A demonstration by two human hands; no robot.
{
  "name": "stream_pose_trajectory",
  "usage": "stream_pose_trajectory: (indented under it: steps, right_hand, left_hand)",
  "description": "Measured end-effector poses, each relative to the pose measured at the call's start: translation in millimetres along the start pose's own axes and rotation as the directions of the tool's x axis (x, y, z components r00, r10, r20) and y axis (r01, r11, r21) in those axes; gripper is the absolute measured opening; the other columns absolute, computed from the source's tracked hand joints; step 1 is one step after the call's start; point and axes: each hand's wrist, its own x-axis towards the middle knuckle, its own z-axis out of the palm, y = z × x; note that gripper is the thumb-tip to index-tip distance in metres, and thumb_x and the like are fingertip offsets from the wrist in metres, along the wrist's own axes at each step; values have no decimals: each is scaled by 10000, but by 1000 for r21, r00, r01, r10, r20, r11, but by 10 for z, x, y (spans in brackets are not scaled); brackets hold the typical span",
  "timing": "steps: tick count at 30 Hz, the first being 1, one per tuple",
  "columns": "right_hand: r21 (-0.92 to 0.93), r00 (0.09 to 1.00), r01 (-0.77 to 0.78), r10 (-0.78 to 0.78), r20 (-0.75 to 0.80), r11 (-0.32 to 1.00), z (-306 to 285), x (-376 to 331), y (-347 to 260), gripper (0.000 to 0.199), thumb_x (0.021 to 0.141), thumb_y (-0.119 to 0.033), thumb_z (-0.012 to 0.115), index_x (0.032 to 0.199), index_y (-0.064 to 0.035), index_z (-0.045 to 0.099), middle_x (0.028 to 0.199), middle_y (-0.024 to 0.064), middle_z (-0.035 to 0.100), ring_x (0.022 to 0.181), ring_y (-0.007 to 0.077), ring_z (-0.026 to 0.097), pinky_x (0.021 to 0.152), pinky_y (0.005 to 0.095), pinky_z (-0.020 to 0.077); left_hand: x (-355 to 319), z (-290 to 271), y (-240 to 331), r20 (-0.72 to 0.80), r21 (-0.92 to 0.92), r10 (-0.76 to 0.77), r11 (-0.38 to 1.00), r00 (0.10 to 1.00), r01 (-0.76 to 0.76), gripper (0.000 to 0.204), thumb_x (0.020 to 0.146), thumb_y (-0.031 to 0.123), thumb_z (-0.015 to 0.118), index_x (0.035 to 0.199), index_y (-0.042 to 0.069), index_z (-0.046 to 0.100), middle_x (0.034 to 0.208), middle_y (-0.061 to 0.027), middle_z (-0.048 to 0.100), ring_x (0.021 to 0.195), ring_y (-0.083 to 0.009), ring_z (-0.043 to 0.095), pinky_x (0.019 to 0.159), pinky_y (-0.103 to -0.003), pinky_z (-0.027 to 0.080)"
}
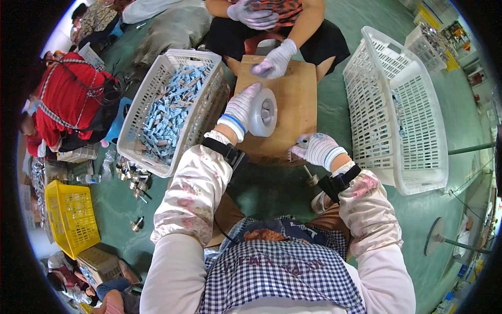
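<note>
My left hand (241,110), in a striped knit glove, grips the left side of a translucent white roll (254,123), which looks like wide clear tape. Greyish shapes show in the roll's core; I cannot tell whether they are fingers or parts. The roll is over a brown cardboard box (293,118) between me and a co-worker. At the box's near right corner is my right hand (320,150), gloved too, its thumb and fingers drawn together. What they pinch, if anything, is too small to make out. Just beyond the roll, a co-worker's gloved hand (277,60) reaches over the box.
On the left stands a white crate (125,128) of pale blue metal-tipped pieces. A tall white basket (366,104) with a few pieces is at right. Metal fittings (135,178) lie on the green floor near a yellow basket (73,220). Other people sit at far left.
</note>
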Motion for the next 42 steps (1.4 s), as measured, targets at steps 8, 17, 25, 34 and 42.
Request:
stream_pose_trajectory:
  steps: [8, 17, 25, 34, 42]
  right_hand:
    - [21, 995, 8, -10, 95, 1000, 100, -1060, 381, 628, 958, -525, 395, 1292, -20, 565, 1279, 178, 600, 1201, 330, 554, 1039, 392, 414]
    - [-63, 996, 84, -84, 5, 994, 495, -1071, 792, 613, 956, -533, 386, 1293, -57, 576, 1308, 157, 584, 1206, 327, 550, 1041, 396, 415]
    - [-8, 999, 48, -48, -3, 999, 436, -1115, 747, 594, 956, -529, 395, 1277, -70, 592, 1295, 144, 597, 1195, 319, 559, 1024, 400, 427]
    - [-19, 997, 74, -75, -36, 997, 272, -939, 1124, 559, 946, -518, 433, 1251, -78, 595, 1213, 150, 640, 1131, 317, 602, 963, 413, 470]
    - [2, 1000, 9, -9, -7, 1000, 45, -1099, 1202, 553, 944, -515, 441, 1244, -76, 595, 1185, 153, 650, 1115, 321, 607, 952, 412, 475]
  left_hand:
    - [-2226, 730, -574, 318, 302, 317, 860, 894, -412, 591, 925, 613, 483, 943, 38, 620, 763, -69, 630, 709, -162, 629, 611, -300, 520]
    - [-2204, -68, -1962, -29, 60, -509, 858, 860, 510, 726, 887, 680, 481, 1213, 31, 462, 879, -211, 603, 746, -367, 656, 632, -500, 581]
    - [-1757, -224, -2197, -83, 268, -353, 893, 932, 362, 411, 909, 222, 607, 1248, 43, 459, 1009, -154, 595, 816, -296, 632, 670, -473, 570]
    - [-1192, -51, -2271, -73, 393, -240, 885, 968, 249, 445, 919, 159, 607, 1334, 62, 477, 1127, -89, 616, 936, -259, 624, 848, -388, 520]
    - [-1080, 98, -2320, -102, 260, -245, 929, 964, 264, 368, 959, 213, 594, 1290, 64, 532, 1127, -95, 633, 946, -238, 640, 829, -369, 536]
